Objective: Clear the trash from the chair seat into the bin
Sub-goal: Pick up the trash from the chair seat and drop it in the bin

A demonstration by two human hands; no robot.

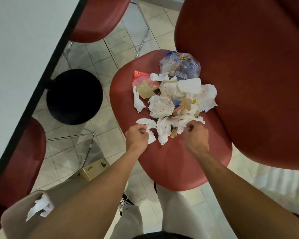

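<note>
A pile of trash lies on the red chair seat (171, 163): crumpled white tissues (162, 130), a dotted paper wrapper (161, 105), a clear printed plastic bag (181, 66) and an orange-pink wrapper (143, 80). My left hand (136, 135) is at the near left edge of the pile, its fingers curled and pinching a white tissue. At the near right edge, my right hand (195, 133) has its fingers curled on another piece of tissue. A beige container (16, 214) at the bottom left has a crumpled tissue (40, 207) in it.
The chair's red backrest (248, 83) rises on the right. A white table (16, 49) with a black edge runs along the left, its black round base (74, 96) on the tiled floor. Two more red chairs (97, 18) stand by it. A cardboard box (93, 169) lies on the floor.
</note>
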